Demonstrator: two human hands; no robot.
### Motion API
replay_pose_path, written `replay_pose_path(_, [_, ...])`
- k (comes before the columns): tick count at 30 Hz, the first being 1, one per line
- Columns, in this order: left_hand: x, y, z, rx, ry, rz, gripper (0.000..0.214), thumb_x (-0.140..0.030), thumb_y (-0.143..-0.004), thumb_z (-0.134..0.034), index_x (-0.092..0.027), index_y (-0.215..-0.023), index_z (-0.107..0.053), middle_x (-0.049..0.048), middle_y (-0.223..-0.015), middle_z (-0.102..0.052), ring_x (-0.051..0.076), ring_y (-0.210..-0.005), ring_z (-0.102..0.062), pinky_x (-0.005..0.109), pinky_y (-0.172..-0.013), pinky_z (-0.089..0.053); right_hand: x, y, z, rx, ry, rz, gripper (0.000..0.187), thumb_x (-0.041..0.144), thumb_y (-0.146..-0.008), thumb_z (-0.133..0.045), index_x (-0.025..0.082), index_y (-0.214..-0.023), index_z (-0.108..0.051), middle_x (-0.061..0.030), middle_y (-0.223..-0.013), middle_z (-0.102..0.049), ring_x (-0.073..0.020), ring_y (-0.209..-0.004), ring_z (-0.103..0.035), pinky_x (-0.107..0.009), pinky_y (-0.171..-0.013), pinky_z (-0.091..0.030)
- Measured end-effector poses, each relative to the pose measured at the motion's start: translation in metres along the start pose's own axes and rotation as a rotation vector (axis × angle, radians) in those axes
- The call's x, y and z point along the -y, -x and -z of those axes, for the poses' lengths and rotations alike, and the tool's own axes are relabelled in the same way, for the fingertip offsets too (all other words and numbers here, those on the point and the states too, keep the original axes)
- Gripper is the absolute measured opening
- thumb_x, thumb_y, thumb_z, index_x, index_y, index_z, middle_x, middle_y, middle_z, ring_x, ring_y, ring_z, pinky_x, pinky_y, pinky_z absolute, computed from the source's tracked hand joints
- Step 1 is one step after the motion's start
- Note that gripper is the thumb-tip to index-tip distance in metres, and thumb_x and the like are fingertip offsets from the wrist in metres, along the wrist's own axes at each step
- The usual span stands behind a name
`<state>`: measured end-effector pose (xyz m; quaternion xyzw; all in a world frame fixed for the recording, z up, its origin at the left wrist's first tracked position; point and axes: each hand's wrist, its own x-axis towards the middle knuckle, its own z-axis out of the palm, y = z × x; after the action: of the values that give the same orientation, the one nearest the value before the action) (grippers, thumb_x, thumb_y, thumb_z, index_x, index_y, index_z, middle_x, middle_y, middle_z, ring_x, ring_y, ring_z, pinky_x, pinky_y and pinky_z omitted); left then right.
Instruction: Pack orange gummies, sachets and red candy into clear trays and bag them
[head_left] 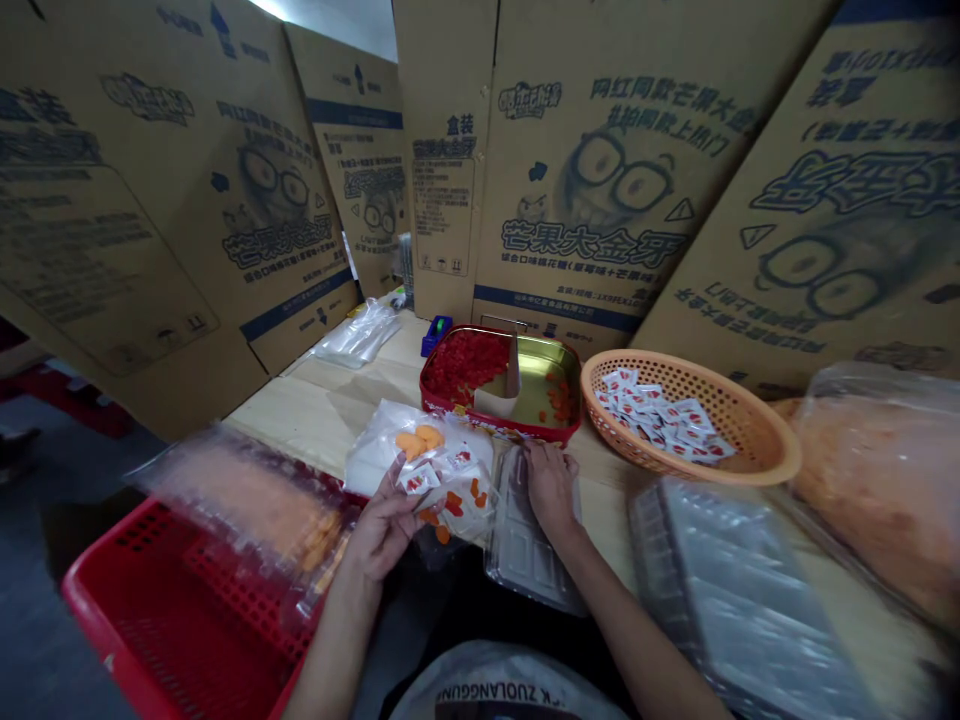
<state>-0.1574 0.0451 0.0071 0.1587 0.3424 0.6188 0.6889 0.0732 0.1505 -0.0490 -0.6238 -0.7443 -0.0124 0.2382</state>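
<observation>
My left hand [384,525] grips a clear plastic tray [442,478] filled with orange candy pieces and small red-and-white sachets. My right hand [551,485] rests fingers-down on an empty clear compartment tray [525,555] at the table's front edge; its fingers look curled on the tray's top edge. Just beyond my hands stands a red tin [501,385] with red candy in its left half and a few orange pieces in the right.
An orange woven basket [750,440] of red-and-white sachets stands to the right. A stack of clear trays [742,600] lies at front right, with a bag of orange goods [885,480] beside it. A red crate [172,610] holding filled packs sits at left. Cardboard boxes [600,160] wall the back.
</observation>
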Motion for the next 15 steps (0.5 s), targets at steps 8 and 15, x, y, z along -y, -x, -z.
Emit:
replay_pose_path(8, [-0.0019, 0.0029, 0.0032, -0.04, -0.003, 0.004, 0.079, 0.002, -0.067, -0.058, -0.035, -0.133, -0.032, 0.0032, -0.117, -0.06, 0.017, -0.089, -0.064, 0.037, -0.083, -0.051, 0.0012, -0.0014, -0.0044, -0.045, 0.064, 0.0, 0.036, 0.032, -0.091, -0.034, 0.013, -0.11, -0.058, -0.0146, -0.106, -0.06, -0.0264, -0.097, -0.048, -0.038, -0.086, -0.029])
replay_pose_path(15, [-0.0029, 0.0072, 0.0093, -0.032, -0.016, -0.017, 0.076, 0.002, -0.068, -0.058, -0.032, -0.131, -0.035, 0.0026, -0.112, -0.062, 0.017, -0.092, -0.063, 0.037, -0.084, -0.051, 0.0017, -0.0005, -0.0011, 0.012, 0.083, -0.073, 0.039, 0.03, -0.094, -0.025, 0.011, -0.102, -0.059, -0.015, -0.097, -0.061, -0.0264, -0.092, -0.051, -0.037, -0.081, -0.031])
